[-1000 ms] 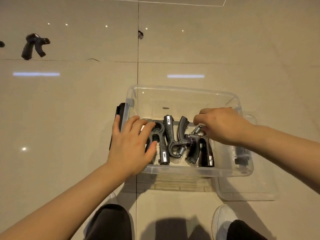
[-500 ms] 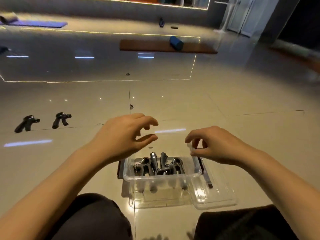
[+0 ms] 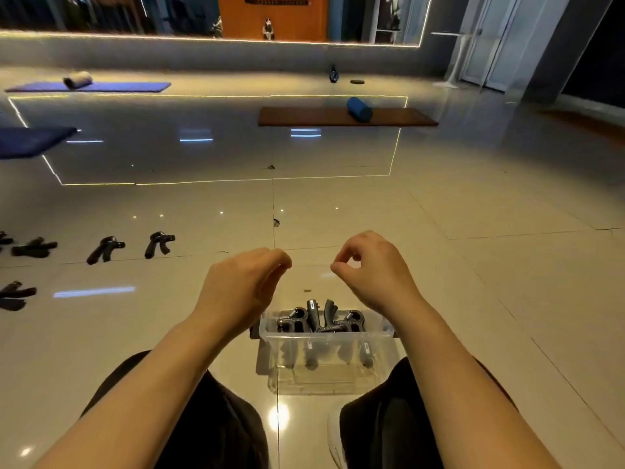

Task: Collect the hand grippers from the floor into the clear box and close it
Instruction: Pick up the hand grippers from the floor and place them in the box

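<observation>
Several hand grippers are already gathered, yet more wait on the floor, so I judge the job roughly half done. The floor is a glossy tiled expanse running well beyond the fingers, with exercise mats and a blue roller far off past them. Below and nearer than the fingers stands the clear box, open-topped, between the person's knees; about four black grippers in the box lie bunched together, handles poking above the rim. No lid can be made out clearly, only a clear shape under the box, and I cannot tell whether that is the lid. Both hands hang in the air above the box, touching nothing. The left hand has its fingers loosely curled and empty; the right hand also holds nothing, its fingers loosely bent with thumb and forefinger tip close together. Well to the left of the left fingers, loose grippers on the floor lie in a scattered row, at least five showing, some cut off by the picture's edge. What is left, by my reckoning: fetch those, drop them in the box, then find the lid and press it shut.
</observation>
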A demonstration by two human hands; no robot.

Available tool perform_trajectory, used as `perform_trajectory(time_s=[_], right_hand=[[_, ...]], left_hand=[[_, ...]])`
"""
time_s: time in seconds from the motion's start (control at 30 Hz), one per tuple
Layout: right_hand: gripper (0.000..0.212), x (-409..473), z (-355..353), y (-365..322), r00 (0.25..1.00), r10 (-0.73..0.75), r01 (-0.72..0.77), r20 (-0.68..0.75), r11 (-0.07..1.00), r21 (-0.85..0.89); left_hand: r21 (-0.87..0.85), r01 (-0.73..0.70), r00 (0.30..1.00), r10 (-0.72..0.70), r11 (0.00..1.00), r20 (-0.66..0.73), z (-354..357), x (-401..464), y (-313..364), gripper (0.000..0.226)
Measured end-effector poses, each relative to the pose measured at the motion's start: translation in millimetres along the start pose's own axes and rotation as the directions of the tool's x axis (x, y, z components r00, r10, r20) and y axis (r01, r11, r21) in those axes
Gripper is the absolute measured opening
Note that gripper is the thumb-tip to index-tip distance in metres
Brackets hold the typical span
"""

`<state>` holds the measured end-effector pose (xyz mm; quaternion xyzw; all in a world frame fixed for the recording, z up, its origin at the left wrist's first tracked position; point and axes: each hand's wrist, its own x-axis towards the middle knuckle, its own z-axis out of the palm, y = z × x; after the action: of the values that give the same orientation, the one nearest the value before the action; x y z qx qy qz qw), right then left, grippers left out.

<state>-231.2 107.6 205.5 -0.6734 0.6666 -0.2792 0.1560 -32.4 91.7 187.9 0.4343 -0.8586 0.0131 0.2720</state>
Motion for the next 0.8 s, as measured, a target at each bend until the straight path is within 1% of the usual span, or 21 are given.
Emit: perform_trajectory(time_s=[0.07,0.13,0.23,0.3,0.37,0.43,0.47,0.5,0.57,0.6,0.67,0.7,0.8], right_hand=[[0.011,8,5,-11,1.000,-0.015,0.014,0.012,0.998,0.055],[0.014,12,13,-23,0.997,-0.043,0.040,0.057,0.997,0.064],[0.020,15,28,-37,0.976,-0.115,0.106,0.186,0.993,0.060],[0.024,17,41,-45,0.952,-0.156,0.146,0.264,0.988,0.057],[0.026,22,54,-56,0.936,-0.184,0.186,0.300,0.982,0.023],[0.027,28,72,-67,0.922,-0.209,0.218,0.326,0.976,0.009],[0.027,31,83,-74,0.912,-0.225,0.236,0.342,0.972,0.010],[0.028,33,97,-82,0.901,-0.243,0.254,0.358,0.967,0.019],[0.030,37,128,-102,0.877,-0.287,0.291,0.385,0.956,0.050],[0.031,38,146,-115,0.862,-0.318,0.320,0.395,0.945,0.063],[0.031,34,182,-140,0.822,-0.381,0.367,0.423,0.923,0.117],[0.030,31,199,-151,0.798,-0.408,0.380,0.444,0.912,0.154],[0.027,22,239,-181,0.712,-0.484,0.470,0.509,0.867,0.167]], left_hand=[[-0.015,0.116,0.993,-0.116,0.993,-0.012,-6,-8,-6,0.014],[0.019,0.189,0.981,-0.190,0.982,0.046,-13,-15,-11,0.017],[0.059,0.268,0.950,-0.274,0.961,0.147,-31,-23,-17,0.019],[0.108,0.288,0.937,-0.303,0.952,0.174,-44,-29,-25,0.023],[0.133,0.322,0.928,-0.341,0.937,0.152,-52,-39,-35,0.023],[0.149,0.376,0.917,-0.391,0.914,0.082,-56,-59,-54,0.019],[0.150,0.426,0.898,-0.438,0.892,0.052,-59,-73,-65,0.017],[0.179,0.462,0.877,-0.478,0.869,0.057,-63,-87,-77,0.017],[0.273,0.484,0.846,-0.525,0.832,0.099,-76,-115,-102,0.017],[0.267,0.512,0.831,-0.549,0.817,0.087,-85,-128,-113,0.017],[0.161,0.620,0.777,-0.630,0.768,0.012,-107,-152,-130,0.021],[0.148,0.659,0.746,-0.665,0.737,-0.012,-118,-164,-138,0.022],[0.204,0.732,0.670,-0.741,0.650,-0.044,-142,-202,-165,0.019]])
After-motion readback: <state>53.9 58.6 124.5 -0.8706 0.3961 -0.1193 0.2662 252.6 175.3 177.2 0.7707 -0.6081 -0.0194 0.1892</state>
